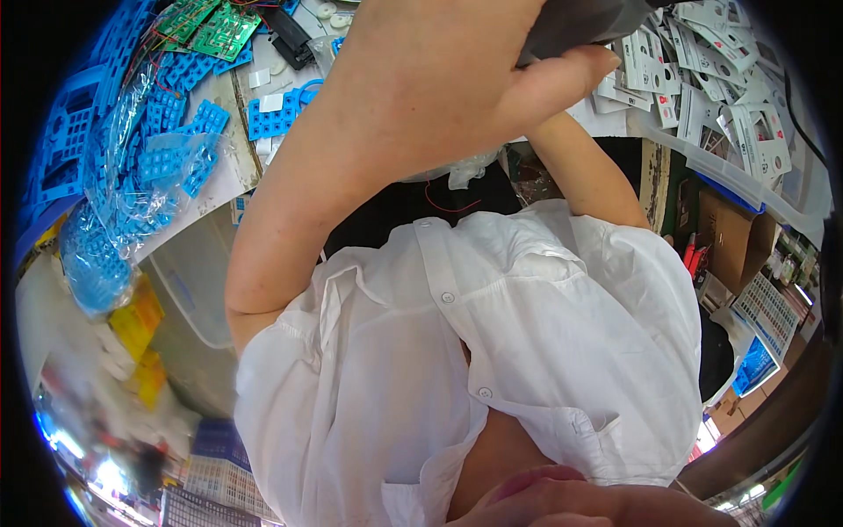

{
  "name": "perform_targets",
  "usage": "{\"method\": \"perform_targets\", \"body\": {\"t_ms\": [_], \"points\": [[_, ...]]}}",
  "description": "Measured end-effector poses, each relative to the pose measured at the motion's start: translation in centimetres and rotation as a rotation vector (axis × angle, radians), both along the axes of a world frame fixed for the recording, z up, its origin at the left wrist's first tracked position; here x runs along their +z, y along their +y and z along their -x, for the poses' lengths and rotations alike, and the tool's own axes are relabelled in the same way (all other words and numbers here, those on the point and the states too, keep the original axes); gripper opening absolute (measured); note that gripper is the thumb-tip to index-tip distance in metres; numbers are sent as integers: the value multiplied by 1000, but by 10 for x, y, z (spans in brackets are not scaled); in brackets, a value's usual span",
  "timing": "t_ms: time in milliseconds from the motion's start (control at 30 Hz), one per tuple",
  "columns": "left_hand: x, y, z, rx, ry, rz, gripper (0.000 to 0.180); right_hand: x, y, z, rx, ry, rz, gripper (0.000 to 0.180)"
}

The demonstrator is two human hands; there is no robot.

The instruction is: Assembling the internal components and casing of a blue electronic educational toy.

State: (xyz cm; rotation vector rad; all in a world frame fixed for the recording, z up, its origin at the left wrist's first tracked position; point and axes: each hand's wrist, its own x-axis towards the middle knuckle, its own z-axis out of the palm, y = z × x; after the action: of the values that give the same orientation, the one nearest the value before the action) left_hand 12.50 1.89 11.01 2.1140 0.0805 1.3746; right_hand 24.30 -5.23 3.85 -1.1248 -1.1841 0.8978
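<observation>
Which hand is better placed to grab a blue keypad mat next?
Left, probably: the blue keypad mats lie on the side of the left hand, though its fingers grip a dark grey object. The right forearm sits farther off, its hand hidden.

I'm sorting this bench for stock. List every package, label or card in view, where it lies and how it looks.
Carded packs: heap at upper right, white cards with small dark and red marks.
Clear bags: upper left, holding blue keypad pieces.
Yellow packets: left edge, blurred.
Cardboard box: right, brown, open.
Left hand: top centre, gripping something grey.
</observation>
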Motion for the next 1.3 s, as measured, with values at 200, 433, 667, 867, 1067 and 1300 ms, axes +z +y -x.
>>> {"method": "perform_targets", "body": {"t_ms": [200, 433, 667, 867, 1067, 1300], "points": [[2, -1, 2, -18, 4, -17, 67, 2, 1, -4, 15, 17, 17, 19], [3, -13, -4, -119, -15, 218, 68, 4, -4, -7, 26, 42, 13, 19], [-1, -6, -6, -118, -32, 59, 72, -1, -5, -7, 11, 35, 18, 19], [4, -2, 8, 63, 182, -59, 76, -6, -4, -7, -16, 15, 35, 19], [-23, -2, -8, 58, 24, 56, 78, -5, -1, -9, -19, 18, 63, 19], [-23, -2, 31, 169, 28, 226, 37, -12, -7, -10, -52, -8, 53, 20]]}}
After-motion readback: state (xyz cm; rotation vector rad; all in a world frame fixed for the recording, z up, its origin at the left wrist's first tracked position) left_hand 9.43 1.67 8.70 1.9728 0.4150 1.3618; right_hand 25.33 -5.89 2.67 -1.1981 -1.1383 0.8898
